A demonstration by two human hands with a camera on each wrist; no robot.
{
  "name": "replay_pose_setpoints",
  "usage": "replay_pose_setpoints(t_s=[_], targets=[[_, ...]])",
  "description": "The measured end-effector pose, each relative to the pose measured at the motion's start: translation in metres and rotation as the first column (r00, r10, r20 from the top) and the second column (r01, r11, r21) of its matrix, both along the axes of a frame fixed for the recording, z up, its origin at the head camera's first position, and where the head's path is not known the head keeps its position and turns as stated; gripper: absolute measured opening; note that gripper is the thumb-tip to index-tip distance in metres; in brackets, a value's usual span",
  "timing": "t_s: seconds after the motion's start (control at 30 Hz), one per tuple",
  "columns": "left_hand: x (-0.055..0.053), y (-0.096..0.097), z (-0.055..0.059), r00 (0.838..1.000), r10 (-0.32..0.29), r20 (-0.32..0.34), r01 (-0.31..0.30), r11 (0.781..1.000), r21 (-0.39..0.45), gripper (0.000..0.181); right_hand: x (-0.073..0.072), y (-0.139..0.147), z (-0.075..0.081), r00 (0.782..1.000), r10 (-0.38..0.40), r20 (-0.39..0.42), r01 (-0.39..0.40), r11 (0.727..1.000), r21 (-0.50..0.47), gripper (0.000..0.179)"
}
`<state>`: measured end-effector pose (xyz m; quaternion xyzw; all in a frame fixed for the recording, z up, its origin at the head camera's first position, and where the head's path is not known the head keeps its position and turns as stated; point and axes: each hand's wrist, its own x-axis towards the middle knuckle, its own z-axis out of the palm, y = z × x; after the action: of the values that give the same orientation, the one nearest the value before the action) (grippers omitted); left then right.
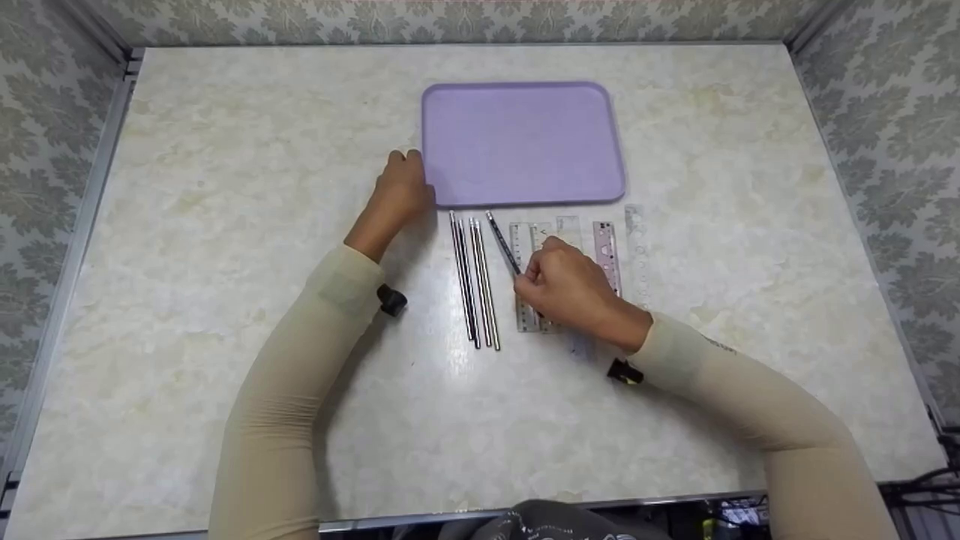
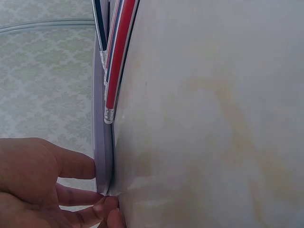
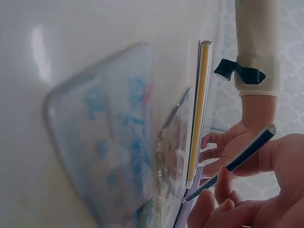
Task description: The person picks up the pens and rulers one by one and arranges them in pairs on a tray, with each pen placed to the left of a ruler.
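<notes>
My right hand (image 1: 566, 289) pinches a dark pencil (image 1: 502, 238) between thumb and fingers. In the right wrist view that pencil (image 3: 251, 148) slants above the tabletop, dark blue along its side. Below the hand lie clear rulers (image 1: 516, 244), partly covered by it, and a pink ruler (image 1: 604, 244). My left hand (image 1: 401, 187) is at the near left corner of a purple tray (image 1: 525, 142). The left wrist view shows the thumb against the tray rim (image 2: 100, 164) with the fingers curled at its corner. Several striped pencils (image 1: 486, 289) lie side by side between the hands.
Another clear ruler (image 1: 637, 247) lies right of the pink one. Black wrist cameras (image 1: 391, 300) are strapped to both sleeves. The pale marbled table (image 1: 225, 187) has patterned wall panels (image 1: 465, 21) behind it, and dark cables (image 1: 919, 491) hang past its right front corner.
</notes>
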<state>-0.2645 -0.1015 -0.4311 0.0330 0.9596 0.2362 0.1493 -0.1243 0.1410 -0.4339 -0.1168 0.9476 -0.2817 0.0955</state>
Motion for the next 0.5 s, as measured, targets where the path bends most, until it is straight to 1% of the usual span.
replay_pose_setpoints(t_s=[0.13, 0.23, 0.4, 0.5], targets=[[-0.0006, -0.0007, 0.0003, 1.0, 0.005, 0.016, -0.006, 1.0, 0.002, 0.053, -0.001, 0.0024, 0.0009, 1.0, -0.004, 0.031, 0.005, 0.999, -0.043, 0.017], [-0.001, -0.0014, -0.0002, 1.0, 0.008, 0.015, -0.008, 1.0, 0.006, 0.054, -0.0029, 0.0035, 0.0021, 1.0, -0.009, 0.028, 0.012, 0.996, -0.09, 0.017], [-0.0018, -0.0023, -0.0013, 1.0, -0.001, 0.008, 0.0, 1.0, 0.008, 0.054, -0.0057, 0.0026, 0.0023, 0.999, -0.026, -0.019, 0.023, 0.984, -0.174, 0.015], [-0.0017, -0.0026, -0.0009, 1.0, -0.004, 0.011, 0.003, 1.0, 0.01, 0.054, -0.0067, 0.0004, 0.0029, 0.999, -0.019, -0.051, 0.007, 0.973, -0.233, 0.014]])
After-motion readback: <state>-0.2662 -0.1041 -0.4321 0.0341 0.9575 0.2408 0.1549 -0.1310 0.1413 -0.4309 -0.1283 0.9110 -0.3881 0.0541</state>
